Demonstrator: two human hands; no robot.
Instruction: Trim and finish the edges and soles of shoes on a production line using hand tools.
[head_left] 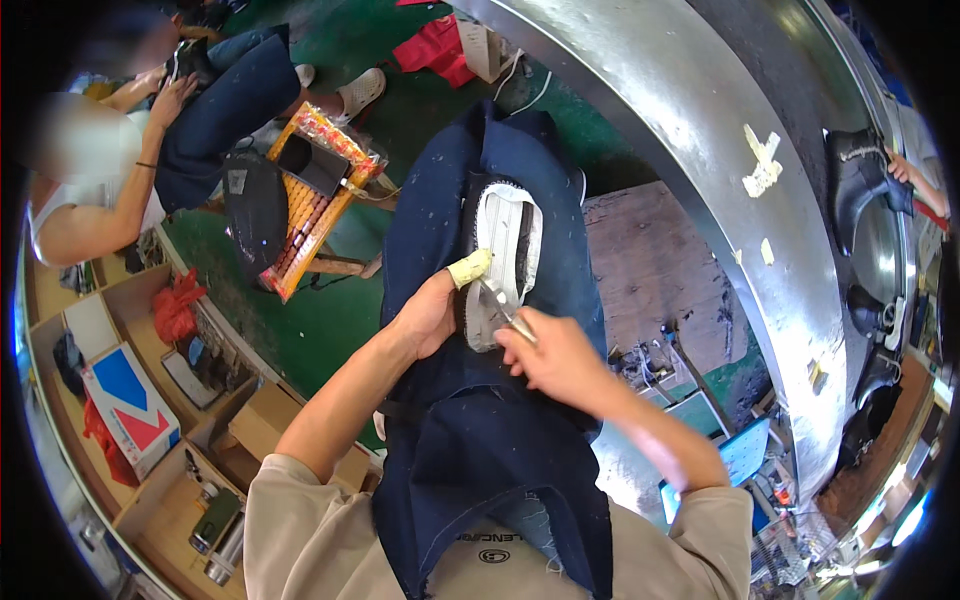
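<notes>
On my lap, over a dark blue apron, a black shoe lies sole side up, its white and grey underside showing inside a dark edge. My left hand grips the shoe's left side. Its thumb, wrapped in yellow tape, presses on the underside. In my closed right hand is a slim metal hand tool, its tip against the near half of the underside. Whether that tool is a knife or pincers, I cannot tell.
A curved metal conveyor runs along the right, with black boots beyond it. Compartmented wooden shelving stands left. Ahead left, another person sits by a stool bearing a black bag. Tools lie at right.
</notes>
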